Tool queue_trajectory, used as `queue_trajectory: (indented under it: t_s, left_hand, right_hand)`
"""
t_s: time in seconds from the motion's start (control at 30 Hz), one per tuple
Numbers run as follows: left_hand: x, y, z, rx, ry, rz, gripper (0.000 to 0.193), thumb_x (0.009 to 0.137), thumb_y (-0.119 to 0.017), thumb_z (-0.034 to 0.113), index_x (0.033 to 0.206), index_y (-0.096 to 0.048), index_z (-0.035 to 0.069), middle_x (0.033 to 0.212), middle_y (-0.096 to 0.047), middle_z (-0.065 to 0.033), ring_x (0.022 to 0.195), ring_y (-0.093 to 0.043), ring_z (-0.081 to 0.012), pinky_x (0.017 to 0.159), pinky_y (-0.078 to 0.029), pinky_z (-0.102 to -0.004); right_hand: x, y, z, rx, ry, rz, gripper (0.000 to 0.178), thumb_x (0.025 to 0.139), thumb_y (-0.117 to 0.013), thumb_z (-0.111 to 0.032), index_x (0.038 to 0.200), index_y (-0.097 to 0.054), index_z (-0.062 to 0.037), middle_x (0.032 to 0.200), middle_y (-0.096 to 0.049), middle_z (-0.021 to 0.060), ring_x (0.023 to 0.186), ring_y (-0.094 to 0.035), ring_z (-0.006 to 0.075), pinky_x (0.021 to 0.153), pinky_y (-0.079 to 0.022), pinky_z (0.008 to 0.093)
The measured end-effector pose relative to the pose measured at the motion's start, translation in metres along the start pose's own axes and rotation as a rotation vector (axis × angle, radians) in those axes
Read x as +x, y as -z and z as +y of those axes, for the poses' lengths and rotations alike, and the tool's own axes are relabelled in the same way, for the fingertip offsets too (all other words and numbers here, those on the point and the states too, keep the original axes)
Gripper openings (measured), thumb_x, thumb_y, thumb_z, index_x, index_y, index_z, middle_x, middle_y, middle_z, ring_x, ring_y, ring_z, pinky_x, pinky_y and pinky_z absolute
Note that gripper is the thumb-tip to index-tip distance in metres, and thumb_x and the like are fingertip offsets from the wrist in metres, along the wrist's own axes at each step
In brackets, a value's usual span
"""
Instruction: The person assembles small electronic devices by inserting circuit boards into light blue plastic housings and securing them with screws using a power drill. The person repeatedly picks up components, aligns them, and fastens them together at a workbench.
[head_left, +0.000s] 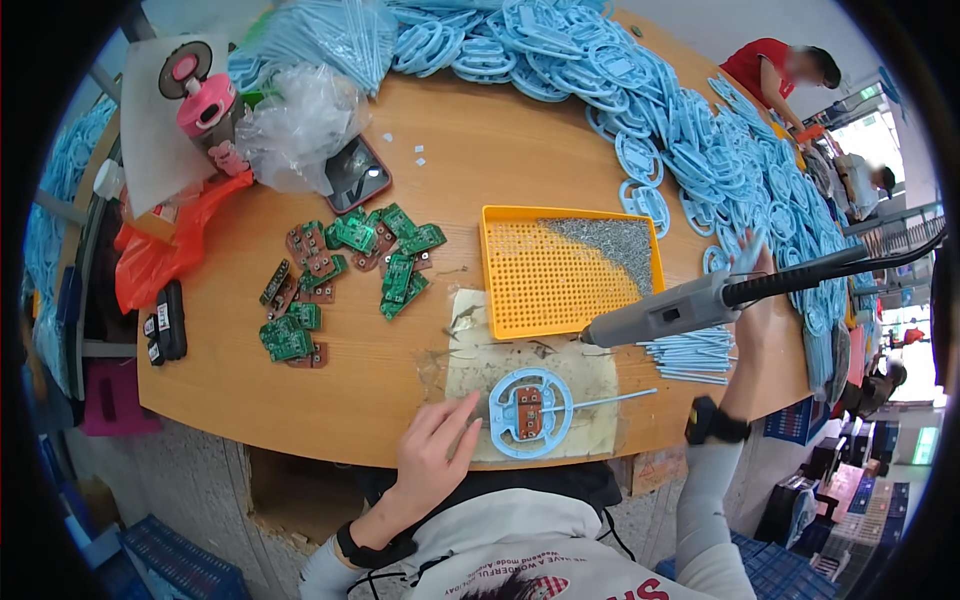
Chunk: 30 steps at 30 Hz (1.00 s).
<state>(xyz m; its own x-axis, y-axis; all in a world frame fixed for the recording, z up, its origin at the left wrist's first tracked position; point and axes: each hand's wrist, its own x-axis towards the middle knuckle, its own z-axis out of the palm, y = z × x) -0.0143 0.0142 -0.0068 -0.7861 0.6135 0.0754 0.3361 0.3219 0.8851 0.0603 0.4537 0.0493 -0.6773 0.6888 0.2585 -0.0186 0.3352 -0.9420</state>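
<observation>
My left hand (pixel 438 447) is open, its fingers stretched toward a light blue toy steering wheel (pixel 497 423) and apart from it. The wheel lies flat on a worn, stained pad (pixel 590 432), with a brown circuit board (pixel 528 412) in its middle. A thin blue rod (pixel 620 398) runs from the wheel out to the right. My right hand (pixel 757 318) reaches to the edge of the blue wheel pile (pixel 715 150). A grey electric screwdriver (pixel 665 314) crosses in front of it, partly hiding it. Whether its fingers hold a blue part is unclear.
A yellow perforated tray (pixel 487 270) holds many small screws (pixel 610 245). Blue rods (pixel 690 355) lie beside it. Green and brown circuit boards (pixel 400 275), a phone (pixel 358 175), plastic bags (pixel 300 120) and a pink bottle (pixel 212 118) stand leftward. Other people work at far right.
</observation>
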Motion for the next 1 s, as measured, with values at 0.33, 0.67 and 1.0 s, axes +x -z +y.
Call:
queue_trajectory:
  t_s: [0.33, 0.67, 1.0]
  left_hand:
    - [-0.001, -0.016, 0.003, -0.515, 0.449, -0.307, 0.047, 0.096, -0.05, 0.012, 0.14, -0.039, 0.0, 0.058, -0.06, -0.0103, 0.053, -0.062, -0.0126, 0.051, -0.045, -0.0247]
    - [0.0, -0.01, 0.002, -0.554, 0.487, -0.347, 0.047, 0.097, -0.047, 0.01, 0.142, -0.037, 0.001, 0.06, -0.06, -0.009, 0.055, -0.063, -0.0125, 0.052, -0.044, -0.0252]
    - [-0.003, -0.014, -0.002, -0.572, 0.46, -0.326, 0.046, 0.097, -0.047, 0.009, 0.142, -0.038, 0.0, 0.059, -0.059, -0.0085, 0.054, -0.062, -0.0127, 0.051, -0.045, -0.0255]
  right_hand:
    - [-0.147, -0.112, -0.1, -0.562, 0.152, -0.971, 0.072, 0.066, -0.081, -0.021, 0.128, -0.048, -0.0008, 0.139, -0.04, 0.0202, 0.128, -0.039, 0.0392, 0.104, -0.035, 0.0455]
    - [-0.16, -0.15, -0.073, -0.616, 0.202, -0.949, 0.067, 0.068, -0.077, -0.016, 0.126, -0.048, 0.001, 0.139, -0.037, 0.0235, 0.128, -0.038, 0.0405, 0.105, -0.036, 0.0451]
    - [-0.153, -0.151, -0.069, -0.625, 0.268, -1.002, 0.067, 0.066, -0.077, -0.015, 0.125, -0.048, 0.0022, 0.14, -0.036, 0.0247, 0.128, -0.038, 0.0407, 0.105, -0.036, 0.045]
